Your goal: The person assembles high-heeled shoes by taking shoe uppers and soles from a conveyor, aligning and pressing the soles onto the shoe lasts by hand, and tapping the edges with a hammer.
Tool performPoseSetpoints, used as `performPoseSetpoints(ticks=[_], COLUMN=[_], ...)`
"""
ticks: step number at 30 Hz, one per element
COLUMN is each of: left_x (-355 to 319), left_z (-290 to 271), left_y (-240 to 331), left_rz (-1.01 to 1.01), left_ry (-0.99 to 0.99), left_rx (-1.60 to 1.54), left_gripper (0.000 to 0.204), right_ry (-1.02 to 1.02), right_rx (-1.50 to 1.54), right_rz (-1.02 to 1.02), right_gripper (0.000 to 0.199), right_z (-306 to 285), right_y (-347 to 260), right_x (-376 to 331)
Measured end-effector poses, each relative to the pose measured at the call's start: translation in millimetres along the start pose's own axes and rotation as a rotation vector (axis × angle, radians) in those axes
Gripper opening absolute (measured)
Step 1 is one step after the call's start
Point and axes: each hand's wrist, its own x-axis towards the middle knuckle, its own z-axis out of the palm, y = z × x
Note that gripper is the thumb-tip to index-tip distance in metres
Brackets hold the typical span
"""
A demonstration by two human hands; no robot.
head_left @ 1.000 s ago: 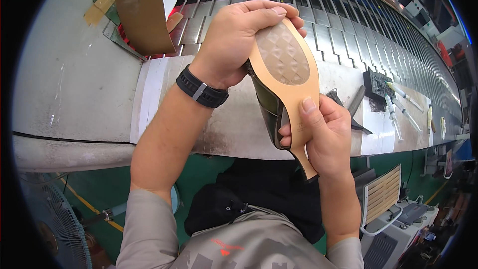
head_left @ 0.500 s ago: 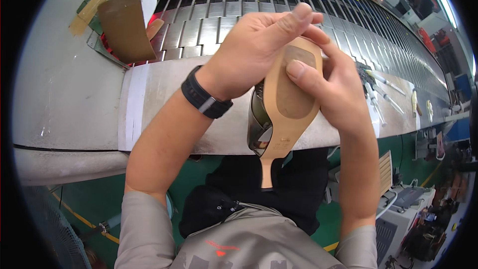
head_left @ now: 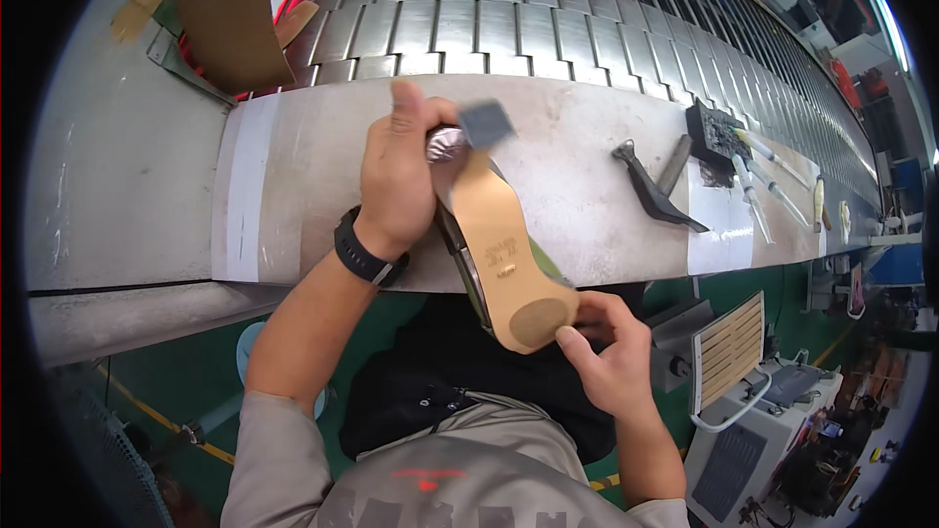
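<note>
A high-heeled shoe (head_left: 504, 264) is held sole-up in front of me, its tan sole facing up and its toe pointing down toward my body. A round brown patch marks the toe end. The heel, tipped with a dark square piece (head_left: 485, 124), is at the far end and blurred. My left hand (head_left: 396, 176) is closed round the heel end, thumb raised, next to a crinkled silvery part; its fingers are partly hidden behind the shoe. With thumb and fingers, my right hand (head_left: 608, 347) pinches the edge of the toe. A strip of green shows along the shoe's side.
A dark hammer (head_left: 653, 194) lies on the worktop (head_left: 577, 147), beside a black block (head_left: 716, 132) and several white syringe-like tubes (head_left: 775, 181). Metal conveyor slats (head_left: 469, 34) run beyond. Brown cardboard (head_left: 233, 29) stands at far left. A machine with a slatted panel (head_left: 729, 362) is at lower right.
The shoe has swung round: its toe, pointing away before, now points toward me. My right hand has moved down to the toe; my left hand has shifted left and down to the heel.
</note>
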Motion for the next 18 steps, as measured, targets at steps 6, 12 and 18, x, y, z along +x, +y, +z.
performPoseSetpoints(ticks=[6, 12, 18], left_x=[2.2, -2.9, -6.8], left_z=[19.9, 3.4, 0.5], left_y=[1.1, -8.6, -17.9], left_rz=[0.245, 0.243, 0.287], left_ry=[-0.167, -0.157, -0.151], left_rx=[0.023, -0.015, -0.036], left_gripper=[0.092, 0.102, 0.109], right_ry=[-0.038, -0.19, -0.043], right_rx=[-0.356, -0.708, -0.736], right_rz=[-0.362, -0.954, -1.094], right_gripper=[0.049, 0.03, 0.029], right_z=[31.3, 47.9, 68.4], right_y=[-98.0, -126.4, -88.1], right_x=[57.2, 66.8, 72.5])
